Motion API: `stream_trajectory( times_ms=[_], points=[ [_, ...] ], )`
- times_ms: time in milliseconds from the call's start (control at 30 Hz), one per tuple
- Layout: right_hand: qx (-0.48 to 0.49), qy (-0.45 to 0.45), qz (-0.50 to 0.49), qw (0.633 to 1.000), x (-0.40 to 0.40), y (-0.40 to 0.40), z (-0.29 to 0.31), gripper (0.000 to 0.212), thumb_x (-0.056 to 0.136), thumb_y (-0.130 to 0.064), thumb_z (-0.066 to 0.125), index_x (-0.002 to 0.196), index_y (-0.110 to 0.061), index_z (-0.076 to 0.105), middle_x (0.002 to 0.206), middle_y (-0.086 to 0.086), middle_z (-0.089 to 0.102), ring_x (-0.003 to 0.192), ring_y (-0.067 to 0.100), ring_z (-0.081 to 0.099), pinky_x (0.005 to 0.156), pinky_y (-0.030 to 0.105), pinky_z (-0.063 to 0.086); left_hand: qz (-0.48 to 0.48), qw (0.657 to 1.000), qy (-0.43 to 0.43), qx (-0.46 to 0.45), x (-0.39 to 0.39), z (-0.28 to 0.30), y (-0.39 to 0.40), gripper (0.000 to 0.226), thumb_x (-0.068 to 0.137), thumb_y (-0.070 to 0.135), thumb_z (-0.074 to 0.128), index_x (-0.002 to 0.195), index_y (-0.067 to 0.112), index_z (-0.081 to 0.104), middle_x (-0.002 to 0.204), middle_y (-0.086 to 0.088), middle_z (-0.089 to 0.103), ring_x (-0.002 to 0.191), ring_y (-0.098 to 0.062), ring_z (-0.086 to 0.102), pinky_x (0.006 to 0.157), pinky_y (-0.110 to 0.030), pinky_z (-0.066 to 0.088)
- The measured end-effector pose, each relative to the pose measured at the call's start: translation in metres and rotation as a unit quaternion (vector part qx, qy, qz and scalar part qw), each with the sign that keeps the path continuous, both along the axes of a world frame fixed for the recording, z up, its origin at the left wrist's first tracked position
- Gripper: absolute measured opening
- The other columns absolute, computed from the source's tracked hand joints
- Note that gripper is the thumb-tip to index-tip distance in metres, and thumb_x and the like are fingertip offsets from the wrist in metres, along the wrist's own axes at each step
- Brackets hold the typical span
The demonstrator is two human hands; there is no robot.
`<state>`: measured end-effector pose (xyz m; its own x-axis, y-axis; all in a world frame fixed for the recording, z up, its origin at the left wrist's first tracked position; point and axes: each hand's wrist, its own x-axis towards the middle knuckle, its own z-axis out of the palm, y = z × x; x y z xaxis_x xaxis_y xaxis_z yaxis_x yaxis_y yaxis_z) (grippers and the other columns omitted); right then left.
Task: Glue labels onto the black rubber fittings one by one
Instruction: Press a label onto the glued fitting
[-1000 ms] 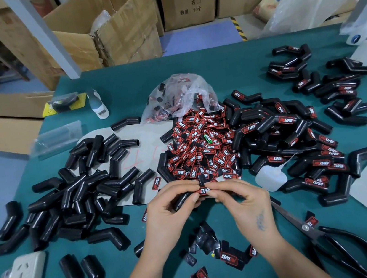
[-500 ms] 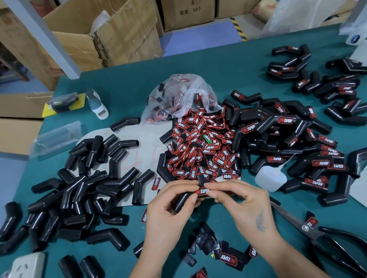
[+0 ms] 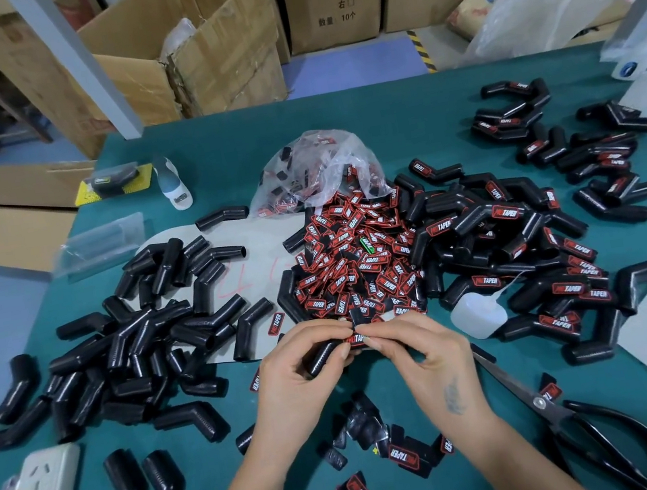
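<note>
Both hands meet at centre of the green tabletop (image 3: 399,118), just below the label pile. Left hand (image 3: 301,379) has fingers curled round a black rubber fitting (image 3: 324,357); right hand (image 3: 423,349) pinches a red/black label (image 3: 354,339) w/ thumb & forefinger, pressing it onto the fitting's end. Loose labels heap (image 3: 352,265) at 12 o'clock from the hands, spilling from a clear bag (image 3: 318,169). Unlabelled fittings (image 3: 138,342) at 9–10 o'clock; labelled ones (image 3: 525,246) at 2–3. White glue bottle (image 3: 479,315) just beside right hand at 3; scissors (image 3: 575,425) at 4–5; few labels (image 3: 401,455) at 6, between the forearms.
</note>
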<state>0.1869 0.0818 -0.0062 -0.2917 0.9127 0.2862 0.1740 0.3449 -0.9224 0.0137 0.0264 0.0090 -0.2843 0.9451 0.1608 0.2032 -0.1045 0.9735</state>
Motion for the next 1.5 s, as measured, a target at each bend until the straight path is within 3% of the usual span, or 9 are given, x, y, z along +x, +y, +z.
stream_trajectory(
  times_ms=[167,333,533,733,933,1067,1167,1267,1500],
  points=[
    [0.062,-0.052,0.006,0.997,0.000,0.000,0.004,0.039,0.088,0.010,0.077,0.113,-0.019,0.082,0.089,-0.004,0.068,0.086,0.010,0.067,0.081,0.018,0.051,-0.003,1.000,0.004,0.000,-0.002,-0.003,0.000,0.021,0.091,0.001,0.073,0.103,0.017,0.080,0.112,0.003,0.077,0.110,-0.021,0.073,0.092,-0.023,0.057],
    [0.067,-0.046,0.010,0.997,0.001,0.001,0.006,0.037,0.087,0.009,0.077,0.113,-0.017,0.082,0.090,-0.002,0.069,0.086,0.014,0.068,0.080,0.025,0.055,-0.007,0.999,-0.035,-0.002,-0.002,-0.004,-0.001,0.028,0.092,-0.006,0.074,0.102,0.019,0.080,0.112,0.001,0.077,0.110,-0.021,0.073,0.088,-0.027,0.061],
    [-0.020,0.021,-0.013,0.999,0.002,0.001,0.006,0.016,0.088,-0.014,0.079,0.101,-0.023,0.085,0.095,-0.014,0.078,0.091,0.012,0.074,0.083,0.020,0.056,-0.004,0.996,-0.084,-0.006,0.000,0.000,-0.001,0.019,0.092,0.006,0.072,0.102,0.021,0.080,0.114,-0.005,0.076,0.110,-0.024,0.072,0.085,-0.033,0.063],
    [-0.034,0.038,-0.026,0.998,0.000,-0.001,0.006,0.016,0.088,-0.022,0.078,0.099,-0.031,0.084,0.094,-0.016,0.078,0.090,0.012,0.075,0.083,0.023,0.057,0.001,0.995,-0.104,-0.009,0.002,-0.001,-0.001,0.024,0.091,-0.007,0.070,0.099,0.014,0.080,0.115,-0.012,0.076,0.108,-0.026,0.073,0.083,-0.034,0.064],
    [0.037,0.000,-0.015,0.999,0.003,0.001,0.001,0.014,0.094,-0.027,0.077,0.106,-0.024,0.083,0.097,-0.015,0.076,0.090,0.011,0.073,0.082,0.024,0.056,0.003,0.994,-0.110,-0.015,0.002,0.000,-0.003,0.019,0.091,-0.012,0.068,0.100,0.003,0.077,0.114,-0.015,0.075,0.106,-0.028,0.074,0.082,-0.034,0.064],
    [0.204,-0.094,-0.025,0.974,0.003,0.004,-0.008,0.020,0.098,-0.014,0.073,0.117,-0.016,0.080,0.094,-0.005,0.073,0.082,0.013,0.066,0.082,0.020,0.051,0.009,0.991,-0.131,-0.020,0.003,0.002,-0.002,0.026,0.092,-0.013,0.067,0.098,0.009,0.080,0.113,-0.014,0.076,0.104,-0.027,0.074,0.082,-0.033,0.063],
    [0.276,-0.151,-0.037,0.949,0.004,0.006,-0.011,0.026,0.098,-0.007,0.074,0.121,-0.016,0.079,0.094,0.000,0.071,0.078,0.021,0.063,0.070,0.032,0.056,0.013,0.988,-0.151,-0.024,0.003,0.004,-0.003,0.024,0.092,-0.005,0.068,0.098,0.015,0.079,0.113,-0.013,0.077,0.103,-0.029,0.074,0.083,-0.034,0.063],
    [0.313,-0.195,-0.044,0.929,0.005,0.005,-0.010,0.030,0.096,-0.004,0.073,0.123,-0.017,0.078,0.094,0.002,0.071,0.077,0.024,0.064,0.061,0.040,0.056,0.019,0.985,-0.167,-0.031,0.003,0.005,-0.003,0.018,0.090,0.003,0.070,0.097,0.017,0.080,0.112,-0.013,0.077,0.104,-0.034,0.074,0.083,-0.034,0.063],
    [0.314,-0.187,-0.041,0.930,0.004,0.004,-0.002,0.033,0.089,0.000,0.078,0.119,-0.014,0.080,0.093,0.005,0.072,0.077,0.025,0.067,0.063,0.038,0.058,0.013,0.987,-0.156,-0.029,-0.001,-0.001,-0.003,0.016,0.093,0.004,0.073,0.098,0.017,0.080,0.113,-0.013,0.076,0.108,-0.035,0.072,0.084,-0.036,0.063]
  ],
)
